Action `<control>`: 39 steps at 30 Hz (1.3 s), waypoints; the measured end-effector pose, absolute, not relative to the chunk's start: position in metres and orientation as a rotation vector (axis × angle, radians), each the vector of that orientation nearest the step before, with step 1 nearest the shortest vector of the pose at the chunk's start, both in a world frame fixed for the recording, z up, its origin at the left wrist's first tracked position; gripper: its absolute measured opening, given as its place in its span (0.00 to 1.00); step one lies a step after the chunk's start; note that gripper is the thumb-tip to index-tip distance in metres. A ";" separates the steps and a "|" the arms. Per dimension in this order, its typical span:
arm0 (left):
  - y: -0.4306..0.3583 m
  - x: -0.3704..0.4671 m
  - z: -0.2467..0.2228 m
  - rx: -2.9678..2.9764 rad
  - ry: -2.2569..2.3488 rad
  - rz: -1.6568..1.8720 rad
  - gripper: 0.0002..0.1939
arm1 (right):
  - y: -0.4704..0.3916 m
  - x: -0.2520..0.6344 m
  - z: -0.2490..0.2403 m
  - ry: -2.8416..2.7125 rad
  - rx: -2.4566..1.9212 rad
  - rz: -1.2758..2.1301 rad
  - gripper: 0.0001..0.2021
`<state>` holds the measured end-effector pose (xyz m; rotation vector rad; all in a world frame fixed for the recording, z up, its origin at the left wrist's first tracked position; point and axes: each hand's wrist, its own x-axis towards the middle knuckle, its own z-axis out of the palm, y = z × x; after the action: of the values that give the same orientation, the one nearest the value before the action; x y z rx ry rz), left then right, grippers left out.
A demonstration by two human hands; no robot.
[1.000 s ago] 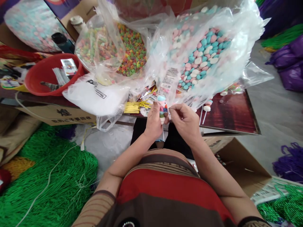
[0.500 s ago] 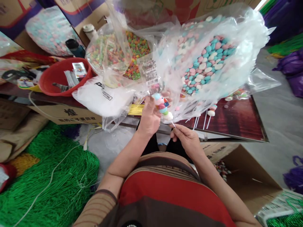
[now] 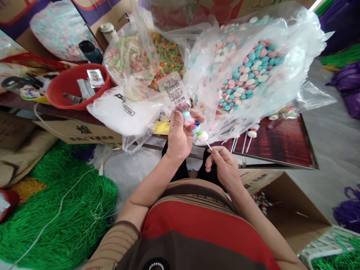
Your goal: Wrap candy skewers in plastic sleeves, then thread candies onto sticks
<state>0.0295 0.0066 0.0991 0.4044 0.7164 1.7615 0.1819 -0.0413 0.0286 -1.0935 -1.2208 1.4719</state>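
Note:
A candy skewer of pink, blue, green and white sweets, with a colourful figure among them, is tilted above the table's front edge. My left hand is closed around its upper sweets, thumb in front and fingertips behind. From that hand a clear wrapper with a printed label rises over the sweets; how far down it reaches I cannot tell. My right hand pinches the lower end of the white stick. Right of the hands, a finished-looking skewer and several white sticks lie at the table edge.
Behind the hands lie a large bag of pastel sweets and a bag of ring-shaped candies. To the left are yellow ties, white wrappers and a red basin. An open carton stands below right.
The right hand and the stick have shifted slightly right and down. The labelled wrapper above the left hand stands flatter and more visible. Both hands keep their hold.

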 end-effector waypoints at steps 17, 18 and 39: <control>0.011 0.006 0.089 0.735 0.706 1.674 0.20 | -0.042 0.182 0.022 -1.254 -1.085 1.365 0.17; 0.015 0.004 0.091 0.732 0.711 1.670 0.16 | -0.042 0.182 0.021 -1.248 -1.084 1.394 0.17; 0.002 0.017 0.080 0.557 0.797 1.623 0.17 | -0.041 0.179 0.019 -1.186 -1.108 1.623 0.20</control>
<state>0.0172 0.0019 0.0804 0.5567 0.7966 1.6235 0.1789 -0.0413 0.0186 -1.1076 -1.1865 1.6230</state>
